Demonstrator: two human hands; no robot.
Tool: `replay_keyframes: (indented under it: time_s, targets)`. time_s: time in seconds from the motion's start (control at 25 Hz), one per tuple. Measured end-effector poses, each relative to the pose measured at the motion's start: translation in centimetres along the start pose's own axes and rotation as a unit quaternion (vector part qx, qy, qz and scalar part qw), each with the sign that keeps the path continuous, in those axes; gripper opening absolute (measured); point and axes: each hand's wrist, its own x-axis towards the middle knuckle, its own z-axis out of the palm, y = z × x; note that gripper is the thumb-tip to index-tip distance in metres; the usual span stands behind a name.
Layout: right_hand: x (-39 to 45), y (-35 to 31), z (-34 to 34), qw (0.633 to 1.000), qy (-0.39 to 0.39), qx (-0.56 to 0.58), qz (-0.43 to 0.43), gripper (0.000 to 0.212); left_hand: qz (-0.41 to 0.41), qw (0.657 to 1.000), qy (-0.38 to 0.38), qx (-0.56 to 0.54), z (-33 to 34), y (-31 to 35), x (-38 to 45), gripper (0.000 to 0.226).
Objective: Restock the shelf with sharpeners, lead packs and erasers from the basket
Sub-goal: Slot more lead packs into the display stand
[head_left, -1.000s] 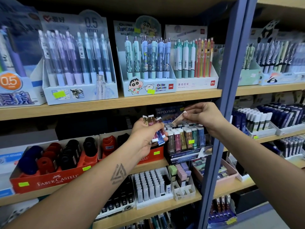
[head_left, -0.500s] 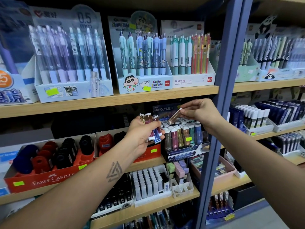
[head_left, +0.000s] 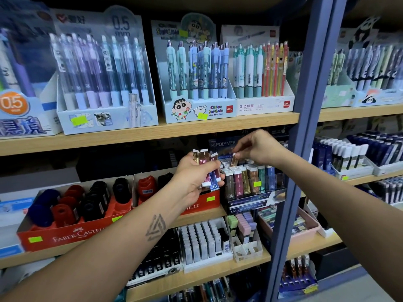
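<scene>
One brown lead pack (head_left: 234,159) is pinched in the right hand (head_left: 260,148) above the display box (head_left: 253,198); a bundle of lead packs (head_left: 207,168) is gripped in the left hand (head_left: 194,177). It is best lowered upright into what seems a rear gap.

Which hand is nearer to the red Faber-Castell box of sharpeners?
Left. The left hand, gripping a bunch of slim packs, hovers right over the red Faber-Castell box; the right hand is farther right, above the clear display rack.

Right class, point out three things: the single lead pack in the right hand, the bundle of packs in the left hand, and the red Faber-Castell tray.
single lead pack (head_left: 234,159), head view, on its brown body.
bundle of packs (head_left: 206,168), head view, on the pink pack's middle.
red Faber-Castell tray (head_left: 65,238), head view, on its front wall.
</scene>
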Motion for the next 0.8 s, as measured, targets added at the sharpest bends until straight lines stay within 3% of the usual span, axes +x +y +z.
replay_keyframes:
  time_s: [0.2, 0.4, 0.56, 0.8]
  targets:
    - [-0.4, -0.6, 0.6, 0.988, -0.108, -0.087, -0.062, 0.009, 0.009, 1.0, -0.012, -0.001, -0.1, -0.1, -0.1, 0.036]
    - [-1.3, -2.3, 1.1, 0.988, -0.055, 0.146, -0.002, 0.026, 0.051, 0.996, -0.054, 0.05, 0.5, 0.0, -0.4, 0.025]
    - [-1.2, -2.5, 1.1, 0.96, -0.058, 0.267, 0.057, 0.009, 0.045, 0.997, -0.058, 0.037, 0.7, 0.0, -0.5, 0.026]
    - [-2.1, -0.6, -0.4, 0.942, -0.022, 0.331, 0.051, 0.014, 0.004, 1.0, -0.01, 0.01, -0.3, -0.1, -0.2, 0.032]
